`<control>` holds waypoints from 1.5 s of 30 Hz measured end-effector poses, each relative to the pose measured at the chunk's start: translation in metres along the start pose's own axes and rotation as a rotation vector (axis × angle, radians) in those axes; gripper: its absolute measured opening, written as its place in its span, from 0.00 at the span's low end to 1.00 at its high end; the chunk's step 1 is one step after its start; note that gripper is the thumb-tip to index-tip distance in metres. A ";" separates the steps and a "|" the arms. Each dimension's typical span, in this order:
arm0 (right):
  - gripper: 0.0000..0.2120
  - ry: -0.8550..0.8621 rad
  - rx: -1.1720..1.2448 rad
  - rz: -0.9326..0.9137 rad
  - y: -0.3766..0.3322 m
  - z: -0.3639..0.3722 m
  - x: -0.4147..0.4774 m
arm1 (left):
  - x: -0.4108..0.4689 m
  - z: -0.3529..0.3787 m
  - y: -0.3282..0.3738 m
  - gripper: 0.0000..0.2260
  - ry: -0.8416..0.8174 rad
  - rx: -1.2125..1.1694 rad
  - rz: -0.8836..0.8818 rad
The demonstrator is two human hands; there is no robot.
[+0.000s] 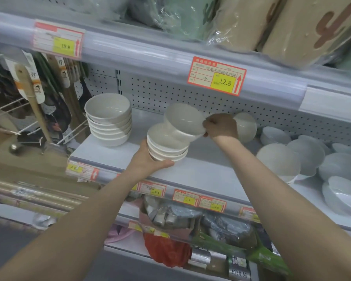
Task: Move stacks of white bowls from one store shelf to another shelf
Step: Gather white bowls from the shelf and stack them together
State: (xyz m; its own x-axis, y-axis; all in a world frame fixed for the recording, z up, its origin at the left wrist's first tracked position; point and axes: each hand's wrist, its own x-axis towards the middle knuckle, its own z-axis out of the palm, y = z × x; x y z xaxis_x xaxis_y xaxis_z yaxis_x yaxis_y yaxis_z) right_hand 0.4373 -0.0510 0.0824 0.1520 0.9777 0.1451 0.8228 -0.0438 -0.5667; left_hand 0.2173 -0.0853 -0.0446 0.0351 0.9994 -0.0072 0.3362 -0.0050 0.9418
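Step in hand: a stack is being built or taken apart on the middle shelf (201, 171), ahead of transfer.

Left hand (148, 162): cupped round the base and near side of a short stack of white bowls (166, 147), thumb lying along the bottom edge. The stack sits at the front of the shelf. Whether it rests on the board or is lifted just clear cannot be told.

Right hand (221, 126): fingers curled, pinching the rim of a tilted bowl (183, 118) that leans on the top of the short stack, its mouth turned toward the camera. A second rim shows under it, so two nested bowls may be held.

A taller stack of bowls (109, 120) stands upright further left on the same shelf, well apart. Inverted bowls (280, 159) lie to the right.

Judgement: the next move calls for levelling the tilted bowl and seating it squarely in the stack. The left hand needs to support the stack from beneath before any carry. An unseated top bowl could slide off.
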 end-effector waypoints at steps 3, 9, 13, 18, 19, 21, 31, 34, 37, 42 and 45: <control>0.12 -0.044 -0.033 0.020 -0.011 0.018 -0.003 | 0.002 -0.002 0.000 0.47 -0.022 0.005 0.013; 0.12 -0.038 -0.049 0.066 -0.014 0.032 -0.008 | 0.003 -0.007 0.000 0.46 -0.053 0.021 0.047; 0.11 -0.035 -0.070 0.070 -0.018 0.036 -0.013 | 0.003 -0.010 -0.001 0.45 -0.074 0.030 0.065; 0.11 -0.025 -0.015 0.111 -0.016 0.048 -0.014 | 0.005 -0.013 0.001 0.45 -0.099 0.037 0.062; 0.11 -0.021 -0.014 0.114 -0.015 0.049 -0.014 | 0.006 -0.013 0.000 0.45 -0.101 0.037 0.066; 0.11 -0.024 -0.008 0.122 -0.016 0.050 -0.015 | 0.006 -0.014 -0.001 0.45 -0.107 0.035 0.070; 0.09 -0.065 0.064 0.175 -0.017 0.049 -0.018 | 0.007 -0.016 -0.002 0.46 -0.123 0.055 0.077; 0.12 -0.056 0.069 0.173 -0.018 0.051 -0.019 | 0.006 -0.017 -0.003 0.46 -0.123 0.061 0.090; 0.12 -0.018 0.194 0.216 -0.019 0.044 -0.021 | 0.005 -0.019 -0.005 0.48 -0.081 0.025 0.140; 0.11 0.099 0.324 0.272 -0.012 0.008 -0.025 | 0.005 -0.025 0.006 0.56 0.099 0.245 0.298; 0.12 0.146 0.332 0.304 0.009 -0.016 -0.030 | 0.000 -0.017 0.033 0.49 0.198 0.444 0.526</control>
State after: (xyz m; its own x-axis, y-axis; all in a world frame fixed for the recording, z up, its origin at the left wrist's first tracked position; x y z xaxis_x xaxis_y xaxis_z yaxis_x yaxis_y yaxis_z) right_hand 0.4486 -0.0843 0.0860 0.4539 0.8905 0.0310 0.5129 -0.2326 -0.8264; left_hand 0.2122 -0.0854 -0.0077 0.1400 0.8480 0.5112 0.6745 -0.4596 0.5777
